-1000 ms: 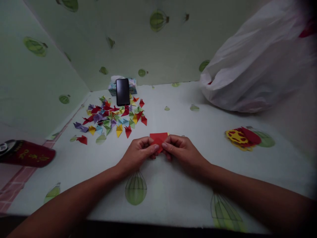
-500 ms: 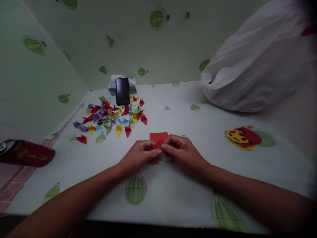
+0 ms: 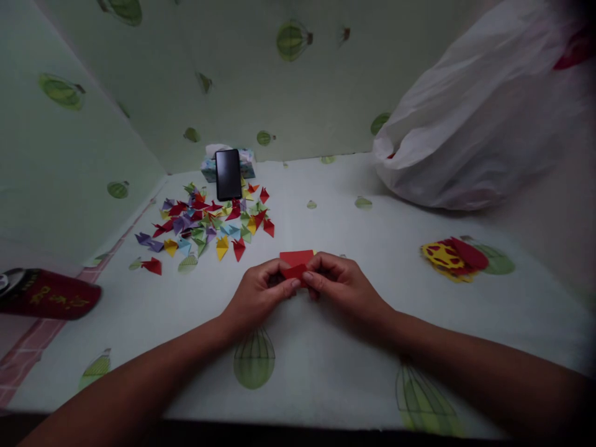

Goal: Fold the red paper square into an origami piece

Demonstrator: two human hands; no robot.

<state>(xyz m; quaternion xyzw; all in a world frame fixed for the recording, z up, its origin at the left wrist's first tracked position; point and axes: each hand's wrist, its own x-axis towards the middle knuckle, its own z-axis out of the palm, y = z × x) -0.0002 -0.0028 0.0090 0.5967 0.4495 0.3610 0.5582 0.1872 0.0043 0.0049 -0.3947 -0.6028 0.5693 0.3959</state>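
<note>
pinch closed: l hand [image 3: 261,287] & r hand [image 3: 342,279] both grip small red paper [image 3: 295,272], nearer & right of phone [image 3: 228,175]. uneven pull cd skew or tear it, prob; loose thumb, it slips. folded pcs [image 3: 222,248] nearside of phone: a careless l swing cd crush some.

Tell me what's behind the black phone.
Behind the phone is a patterned tissue box, its two ends showing either side, with white tissue at the top. The middle of the box's front is covered by the phone and can't be seen.
</note>
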